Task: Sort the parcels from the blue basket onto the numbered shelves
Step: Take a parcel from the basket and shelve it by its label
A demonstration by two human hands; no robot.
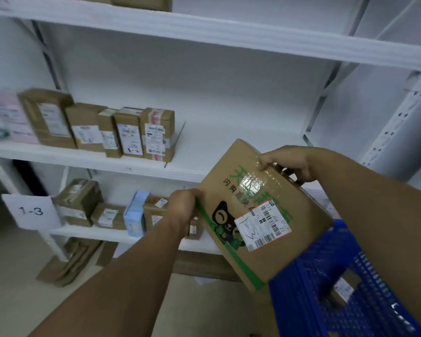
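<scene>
White shelves (pixel 83 158) w/ parcel rows (pixel 129 132); box (pixel 265 259) hides basket (pixel 326 283) corner.

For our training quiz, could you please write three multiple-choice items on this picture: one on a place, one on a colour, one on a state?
1. Where is the 1-3 sign? A) top shelf B) left end of the lower shelf C) floor
2. What colour is the stripe on the cardboard box? A) red B) green C) yellow
3. How is the cardboard box held? A) by both hands B) by one hand C) not held

Key: 1 B, it hangs there; 2 B, green runs along the edge; 3 A, the left hand and the right hand each grip an edge.
</scene>
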